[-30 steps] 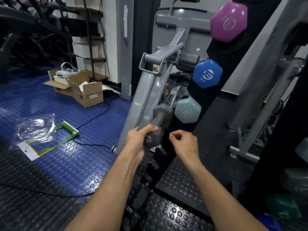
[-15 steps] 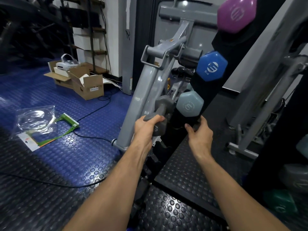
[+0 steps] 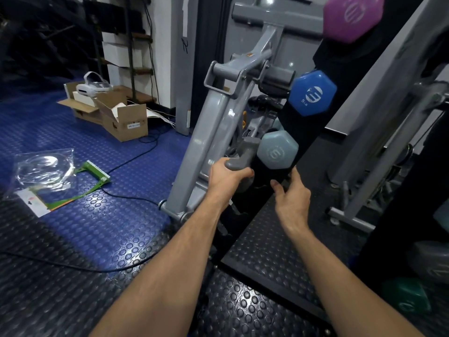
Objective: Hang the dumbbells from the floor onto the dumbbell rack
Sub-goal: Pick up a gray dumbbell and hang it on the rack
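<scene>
Head cam, fwd-down, close.

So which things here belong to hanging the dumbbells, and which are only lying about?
Belong to the job:
- grey dumbbell, gripped by the left hand
- black rack, touched by the right hand
- pale blue, blue and purple dumbbells already hung

Lying about:
- cardboard boxes
- plastic bag
- floor cable
</scene>
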`<state>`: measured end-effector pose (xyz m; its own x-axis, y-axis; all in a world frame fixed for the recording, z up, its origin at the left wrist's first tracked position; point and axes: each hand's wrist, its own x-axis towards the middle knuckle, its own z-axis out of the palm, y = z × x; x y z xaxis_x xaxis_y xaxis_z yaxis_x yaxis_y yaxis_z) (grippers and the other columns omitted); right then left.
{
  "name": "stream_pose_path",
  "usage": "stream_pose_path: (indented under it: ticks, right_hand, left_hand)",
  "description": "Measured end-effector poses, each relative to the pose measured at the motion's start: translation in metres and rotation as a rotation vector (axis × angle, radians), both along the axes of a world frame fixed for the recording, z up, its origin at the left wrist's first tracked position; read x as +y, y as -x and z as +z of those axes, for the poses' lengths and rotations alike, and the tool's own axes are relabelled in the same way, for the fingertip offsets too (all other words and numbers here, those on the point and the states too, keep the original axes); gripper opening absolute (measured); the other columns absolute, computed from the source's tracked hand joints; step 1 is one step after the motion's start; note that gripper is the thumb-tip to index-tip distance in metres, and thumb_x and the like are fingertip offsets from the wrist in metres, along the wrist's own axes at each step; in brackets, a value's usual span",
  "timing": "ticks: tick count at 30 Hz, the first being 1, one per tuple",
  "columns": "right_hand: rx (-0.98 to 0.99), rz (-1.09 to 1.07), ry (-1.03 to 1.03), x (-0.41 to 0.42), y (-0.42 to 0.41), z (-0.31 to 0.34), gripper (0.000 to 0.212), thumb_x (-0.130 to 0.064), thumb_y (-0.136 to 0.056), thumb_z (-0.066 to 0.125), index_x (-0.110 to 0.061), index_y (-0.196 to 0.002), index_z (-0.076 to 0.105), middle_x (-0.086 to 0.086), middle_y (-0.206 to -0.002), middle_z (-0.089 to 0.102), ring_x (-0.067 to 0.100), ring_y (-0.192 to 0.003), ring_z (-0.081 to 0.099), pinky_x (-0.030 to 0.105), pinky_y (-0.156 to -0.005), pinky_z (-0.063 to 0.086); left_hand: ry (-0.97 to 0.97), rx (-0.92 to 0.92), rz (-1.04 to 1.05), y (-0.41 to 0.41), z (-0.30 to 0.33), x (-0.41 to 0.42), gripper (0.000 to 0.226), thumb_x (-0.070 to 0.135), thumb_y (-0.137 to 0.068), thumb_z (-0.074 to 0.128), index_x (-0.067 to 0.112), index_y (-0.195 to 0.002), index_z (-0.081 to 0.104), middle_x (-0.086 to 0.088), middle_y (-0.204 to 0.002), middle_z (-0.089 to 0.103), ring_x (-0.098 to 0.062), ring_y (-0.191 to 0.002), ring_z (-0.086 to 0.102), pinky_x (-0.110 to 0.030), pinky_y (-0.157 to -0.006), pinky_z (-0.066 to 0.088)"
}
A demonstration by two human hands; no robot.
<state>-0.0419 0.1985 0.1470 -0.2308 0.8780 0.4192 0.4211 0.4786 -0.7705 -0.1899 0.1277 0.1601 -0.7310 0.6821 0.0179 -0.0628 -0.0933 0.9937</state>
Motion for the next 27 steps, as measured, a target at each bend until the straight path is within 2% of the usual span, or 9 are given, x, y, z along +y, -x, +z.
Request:
stream_pose_path:
  ticks: [5, 8, 13, 15, 18, 19, 22, 23, 27]
  right_hand:
    - [0.034, 0.009, 0.005, 0.003, 0.0, -0.006, 0.061, -0.025, -0.099, 0.066, -0.026, -0.155, 0.042, -0.003, -0.132, 0.069, 0.01, -0.118, 0.065, 0.031, -0.104, 0.054]
    - [0.038, 0.015, 0.008, 0.003, 0.0, -0.007, 0.061, -0.024, -0.1, 0.066, -0.028, -0.156, 0.041, -0.006, -0.129, 0.07, 0.004, -0.112, 0.065, 0.01, -0.092, 0.048]
    - [0.054, 0.02, 0.033, 0.003, 0.0, -0.007, 0.062, -0.022, -0.1, 0.065, -0.033, -0.156, 0.04, -0.01, -0.128, 0.07, -0.012, -0.093, 0.06, 0.0, -0.078, 0.042]
    - [0.064, 0.024, 0.027, 0.003, 0.0, -0.007, 0.063, -0.022, -0.101, 0.065, -0.034, -0.157, 0.039, -0.009, -0.13, 0.07, -0.005, -0.103, 0.062, 0.004, -0.086, 0.044]
    - [0.079, 0.031, 0.025, 0.003, 0.001, -0.009, 0.063, -0.021, -0.1, 0.064, -0.036, -0.156, 0.038, -0.008, -0.131, 0.069, 0.003, -0.115, 0.065, 0.028, -0.102, 0.054]
    - [0.081, 0.032, 0.026, 0.003, 0.001, -0.009, 0.063, -0.02, -0.101, 0.064, -0.036, -0.156, 0.038, -0.009, -0.131, 0.069, 0.001, -0.114, 0.064, 0.027, -0.103, 0.053]
    - [0.078, 0.031, 0.017, 0.003, 0.0, -0.009, 0.063, -0.018, -0.101, 0.064, -0.037, -0.156, 0.039, -0.015, -0.129, 0.069, -0.018, -0.098, 0.059, 0.005, -0.092, 0.044]
    - [0.079, 0.03, 0.018, 0.003, 0.0, -0.009, 0.063, -0.018, -0.101, 0.064, -0.037, -0.156, 0.04, -0.017, -0.128, 0.069, -0.021, -0.096, 0.057, 0.004, -0.091, 0.043]
    - [0.082, 0.034, 0.029, 0.005, -0.001, -0.011, 0.064, -0.017, -0.101, 0.063, -0.04, -0.155, 0.039, -0.014, -0.129, 0.07, -0.003, -0.112, 0.064, 0.032, -0.104, 0.054]
  left_hand:
    - [0.081, 0.226, -0.041, 0.002, 0.003, -0.006, 0.058, 0.016, -0.068, 0.091, 0.016, -0.116, 0.058, 0.007, -0.098, 0.066, 0.0, -0.081, 0.065, -0.008, -0.054, 0.048]
    - [0.117, 0.418, -0.059, 0.001, 0.003, -0.005, 0.065, 0.023, -0.063, 0.093, 0.023, -0.115, 0.052, 0.012, -0.101, 0.062, -0.001, -0.089, 0.064, -0.015, -0.067, 0.052]
    - [0.166, 0.75, -0.112, 0.001, 0.006, -0.005, 0.074, 0.029, -0.062, 0.093, 0.022, -0.121, 0.049, 0.01, -0.115, 0.059, -0.009, -0.103, 0.059, -0.027, -0.086, 0.052]
    - [0.164, 0.83, -0.145, 0.005, 0.007, -0.005, 0.081, 0.03, -0.061, 0.095, 0.019, -0.128, 0.049, 0.006, -0.124, 0.059, -0.012, -0.113, 0.057, -0.033, -0.096, 0.052]
    - [0.16, 0.822, -0.206, 0.012, 0.005, -0.006, 0.091, 0.038, -0.058, 0.098, 0.022, -0.131, 0.048, 0.006, -0.135, 0.059, -0.012, -0.121, 0.057, -0.036, -0.102, 0.053]
    - [0.159, 0.806, -0.218, 0.014, 0.004, -0.007, 0.093, 0.04, -0.057, 0.099, 0.024, -0.133, 0.047, 0.006, -0.138, 0.058, -0.012, -0.124, 0.056, -0.037, -0.103, 0.052]
    - [0.146, 0.807, -0.223, 0.014, 0.002, -0.009, 0.1, 0.04, -0.058, 0.099, 0.025, -0.14, 0.044, 0.008, -0.141, 0.056, -0.011, -0.128, 0.055, -0.039, -0.107, 0.051]
    - [0.135, 0.821, -0.224, 0.013, 0.002, -0.009, 0.101, 0.039, -0.058, 0.098, 0.025, -0.142, 0.043, 0.008, -0.141, 0.056, -0.011, -0.128, 0.055, -0.039, -0.107, 0.05]
    - [0.124, 0.944, -0.23, 0.01, 0.001, -0.009, 0.109, 0.037, -0.062, 0.097, 0.024, -0.151, 0.035, 0.007, -0.148, 0.05, -0.011, -0.134, 0.048, -0.029, -0.11, 0.042]
